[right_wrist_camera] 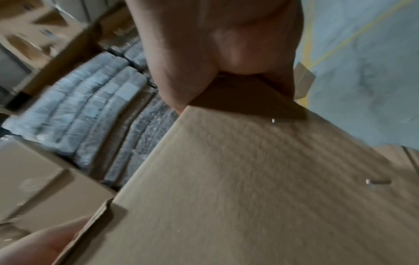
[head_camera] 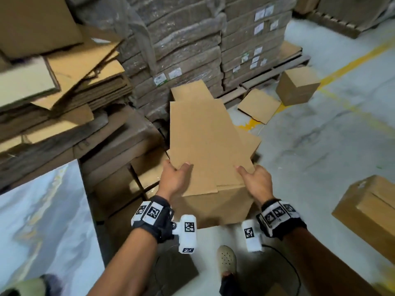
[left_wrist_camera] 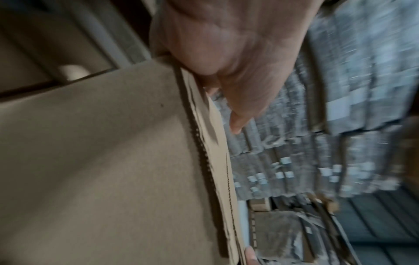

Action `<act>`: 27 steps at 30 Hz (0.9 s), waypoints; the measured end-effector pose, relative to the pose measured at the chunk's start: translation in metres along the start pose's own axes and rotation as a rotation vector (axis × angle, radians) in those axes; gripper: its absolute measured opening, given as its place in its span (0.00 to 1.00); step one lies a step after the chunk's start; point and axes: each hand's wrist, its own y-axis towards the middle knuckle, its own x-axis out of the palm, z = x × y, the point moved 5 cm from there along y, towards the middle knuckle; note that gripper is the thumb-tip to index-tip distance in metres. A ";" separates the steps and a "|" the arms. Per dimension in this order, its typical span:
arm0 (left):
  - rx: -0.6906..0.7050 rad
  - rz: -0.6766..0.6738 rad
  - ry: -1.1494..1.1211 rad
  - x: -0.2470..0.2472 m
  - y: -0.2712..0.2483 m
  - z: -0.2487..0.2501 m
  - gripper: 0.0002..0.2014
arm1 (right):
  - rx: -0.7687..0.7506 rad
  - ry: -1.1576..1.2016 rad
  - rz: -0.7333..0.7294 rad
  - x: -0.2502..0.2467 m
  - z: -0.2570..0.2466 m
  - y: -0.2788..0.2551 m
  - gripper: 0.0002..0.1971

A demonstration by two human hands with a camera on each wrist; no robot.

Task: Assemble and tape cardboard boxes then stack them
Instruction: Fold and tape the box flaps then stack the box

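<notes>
Flat cardboard box (head_camera: pixel 203 142), long axis pointing away, gripped by both hands.

2 hands (head_camera: pixel 174 178) (head_camera: pixel 255 180) are seen on 1 flattened carton (head_camera: pixel 205 142). 3 made-up boxes are counted on the floor: 1 (head_camera: pixel 297 85) by the pallet, 1 (head_camera: pixel 369 212) at right, 1 (head_camera: pixel 218 207) under the carton. 1 flat sheet (head_camera: pixel 258 105) is seen. 2 wrapped pallet stacks (head_camera: pixel 183 39) (head_camera: pixel 254 39) are visible.
</notes>
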 end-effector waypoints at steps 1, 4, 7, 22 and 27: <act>0.044 0.014 0.030 -0.019 -0.021 0.011 0.24 | -0.022 0.024 0.030 -0.006 -0.011 -0.026 0.33; 0.148 0.042 0.033 -0.081 -0.081 0.023 0.35 | -0.124 0.096 0.107 -0.021 -0.052 -0.114 0.32; 0.267 0.109 -0.004 -0.148 -0.136 0.023 0.33 | -0.260 0.172 0.178 -0.026 -0.086 -0.199 0.29; 0.572 0.700 -0.238 -0.436 -0.317 -0.036 0.30 | -0.818 0.463 0.087 0.083 -0.229 -0.447 0.14; 0.465 0.929 -0.262 -0.510 -0.358 -0.091 0.34 | -0.926 0.463 -0.124 0.157 -0.267 -0.497 0.14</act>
